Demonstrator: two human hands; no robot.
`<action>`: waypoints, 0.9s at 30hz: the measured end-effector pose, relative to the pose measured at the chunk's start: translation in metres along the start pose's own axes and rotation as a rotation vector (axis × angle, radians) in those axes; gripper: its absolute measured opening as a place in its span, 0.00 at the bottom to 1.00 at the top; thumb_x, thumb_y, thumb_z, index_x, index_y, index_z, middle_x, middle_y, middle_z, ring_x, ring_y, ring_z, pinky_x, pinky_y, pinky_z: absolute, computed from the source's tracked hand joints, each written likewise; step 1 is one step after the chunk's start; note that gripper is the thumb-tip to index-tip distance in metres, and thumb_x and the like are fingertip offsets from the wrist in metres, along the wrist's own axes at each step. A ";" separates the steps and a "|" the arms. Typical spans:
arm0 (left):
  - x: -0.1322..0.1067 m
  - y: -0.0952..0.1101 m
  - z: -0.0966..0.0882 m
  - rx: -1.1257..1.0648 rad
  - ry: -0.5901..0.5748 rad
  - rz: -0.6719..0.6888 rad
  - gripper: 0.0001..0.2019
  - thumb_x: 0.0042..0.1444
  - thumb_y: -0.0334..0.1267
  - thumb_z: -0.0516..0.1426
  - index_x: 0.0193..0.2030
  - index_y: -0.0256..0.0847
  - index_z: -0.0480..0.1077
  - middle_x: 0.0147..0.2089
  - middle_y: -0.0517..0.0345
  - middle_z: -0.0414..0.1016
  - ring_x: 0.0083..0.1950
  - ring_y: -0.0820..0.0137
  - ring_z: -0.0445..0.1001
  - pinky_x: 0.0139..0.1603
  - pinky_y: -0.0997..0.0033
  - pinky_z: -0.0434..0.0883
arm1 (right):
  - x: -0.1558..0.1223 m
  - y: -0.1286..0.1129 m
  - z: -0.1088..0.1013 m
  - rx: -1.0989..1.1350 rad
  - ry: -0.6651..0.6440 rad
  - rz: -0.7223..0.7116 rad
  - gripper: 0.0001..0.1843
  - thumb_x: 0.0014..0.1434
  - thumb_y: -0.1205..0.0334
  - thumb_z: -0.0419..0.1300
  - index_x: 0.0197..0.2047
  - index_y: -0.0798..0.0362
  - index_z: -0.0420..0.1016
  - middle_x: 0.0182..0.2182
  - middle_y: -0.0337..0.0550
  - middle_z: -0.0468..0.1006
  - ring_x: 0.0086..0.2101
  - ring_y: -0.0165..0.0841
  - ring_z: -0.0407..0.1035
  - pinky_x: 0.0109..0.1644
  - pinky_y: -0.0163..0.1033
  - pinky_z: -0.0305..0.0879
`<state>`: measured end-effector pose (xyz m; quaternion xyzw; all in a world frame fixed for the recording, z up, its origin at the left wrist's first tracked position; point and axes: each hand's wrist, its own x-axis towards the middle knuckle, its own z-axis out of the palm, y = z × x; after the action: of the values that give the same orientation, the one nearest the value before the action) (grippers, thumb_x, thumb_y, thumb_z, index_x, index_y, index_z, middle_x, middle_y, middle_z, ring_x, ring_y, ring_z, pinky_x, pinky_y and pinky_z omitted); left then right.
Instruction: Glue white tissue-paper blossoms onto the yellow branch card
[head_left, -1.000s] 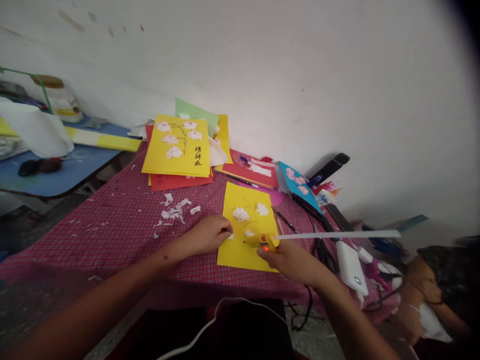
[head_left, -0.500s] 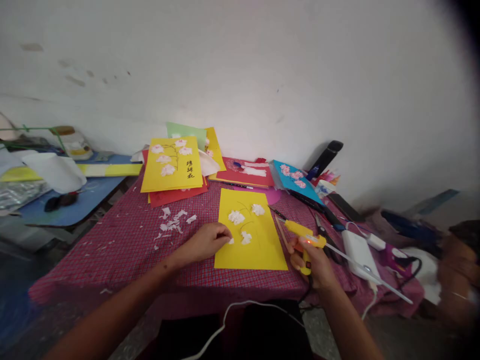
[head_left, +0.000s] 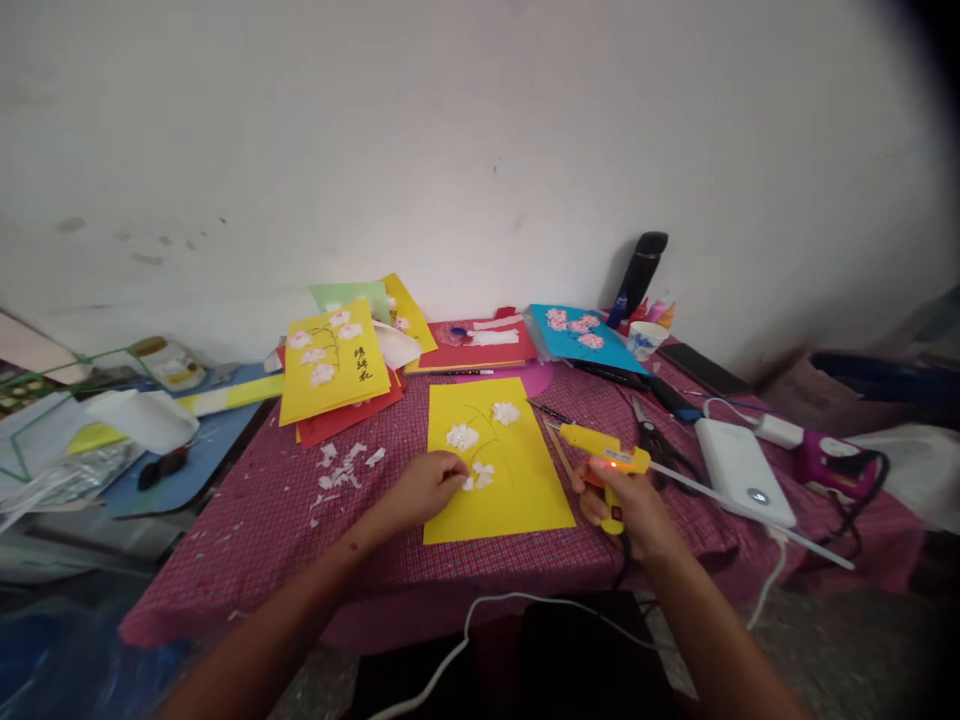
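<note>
A yellow sheet of card (head_left: 525, 500) lies on the checked cloth, with drawn stems and white crumpled-paper blossoms (head_left: 463, 436) on it. Over its left part is my left hand (head_left: 431, 490), fingers pinched on a small white paper piece (head_left: 469, 484) right beside the lowest blossom (head_left: 484, 474). My right hand (head_left: 628, 505) is wrapped round the handle of a yellow glue gun (head_left: 592, 440) at the card's right side. A glue stick (head_left: 712, 492) sticks out of the gun's back, its red light glows, and its nozzle points left, off the paper.
Torn white paper scraps (head_left: 345, 475) lie left of the card. Finished flower cards (head_left: 334, 365) are stacked behind. To the right are scissors (head_left: 656, 440), a white power bank (head_left: 742, 470), a small cup (head_left: 646, 338) and a blue card (head_left: 589, 340). A white cable (head_left: 510, 598) hangs across the front.
My left hand has moved the paper piece slightly inward over the card, up to the lowest blossom. My right hand still holds the glue gun. The camera view has shifted a little.
</note>
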<state>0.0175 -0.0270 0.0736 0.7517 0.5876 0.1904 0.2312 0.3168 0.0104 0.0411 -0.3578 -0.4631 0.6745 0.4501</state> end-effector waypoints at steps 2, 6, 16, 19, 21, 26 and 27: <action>0.002 0.000 0.003 0.042 0.014 -0.009 0.11 0.59 0.33 0.51 0.37 0.39 0.76 0.39 0.56 0.80 0.39 0.69 0.75 0.40 0.72 0.68 | 0.000 0.000 0.000 0.006 -0.012 -0.009 0.18 0.62 0.48 0.59 0.31 0.55 0.74 0.16 0.36 0.67 0.15 0.26 0.57 0.19 0.34 0.55; 0.004 0.000 0.005 0.081 0.044 -0.057 0.11 0.59 0.33 0.51 0.36 0.40 0.75 0.37 0.56 0.80 0.38 0.69 0.75 0.39 0.72 0.68 | -0.001 -0.003 0.000 -0.003 -0.017 -0.006 0.19 0.62 0.47 0.59 0.29 0.54 0.73 0.12 0.34 0.63 0.15 0.27 0.58 0.20 0.34 0.56; -0.010 -0.011 -0.002 0.142 0.026 -0.002 0.23 0.48 0.28 0.54 0.52 0.39 0.73 0.37 0.57 0.77 0.38 0.68 0.74 0.40 0.70 0.70 | -0.002 -0.003 -0.001 0.010 -0.035 -0.002 0.19 0.63 0.48 0.57 0.30 0.55 0.74 0.13 0.35 0.64 0.15 0.27 0.58 0.20 0.34 0.56; -0.014 -0.009 -0.002 0.138 0.023 0.011 0.21 0.49 0.28 0.54 0.52 0.39 0.72 0.37 0.56 0.76 0.41 0.67 0.74 0.43 0.69 0.70 | -0.001 -0.002 -0.002 0.025 -0.033 0.001 0.17 0.63 0.49 0.58 0.32 0.55 0.75 0.13 0.34 0.64 0.15 0.26 0.58 0.20 0.34 0.56; -0.017 -0.007 -0.003 0.139 0.032 -0.004 0.19 0.51 0.30 0.55 0.51 0.39 0.72 0.39 0.55 0.77 0.43 0.65 0.75 0.46 0.68 0.71 | -0.001 -0.001 -0.003 0.030 -0.035 0.002 0.18 0.62 0.49 0.59 0.32 0.55 0.75 0.14 0.35 0.65 0.15 0.27 0.59 0.21 0.34 0.56; -0.027 -0.003 -0.002 0.215 0.078 -0.074 0.19 0.54 0.41 0.60 0.52 0.38 0.72 0.49 0.48 0.76 0.50 0.59 0.73 0.54 0.61 0.68 | 0.001 0.001 -0.005 0.015 -0.034 0.023 0.19 0.63 0.48 0.58 0.31 0.55 0.75 0.13 0.35 0.65 0.15 0.28 0.58 0.21 0.35 0.57; -0.028 -0.002 -0.001 0.237 0.079 -0.085 0.19 0.54 0.43 0.60 0.51 0.38 0.72 0.50 0.47 0.76 0.50 0.59 0.73 0.54 0.61 0.68 | 0.001 0.002 -0.005 0.017 -0.035 0.026 0.19 0.63 0.48 0.58 0.31 0.55 0.75 0.13 0.35 0.64 0.15 0.28 0.58 0.21 0.35 0.57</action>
<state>0.0081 -0.0536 0.0729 0.7401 0.6459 0.1393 0.1254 0.3203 0.0126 0.0380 -0.3478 -0.4605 0.6904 0.4362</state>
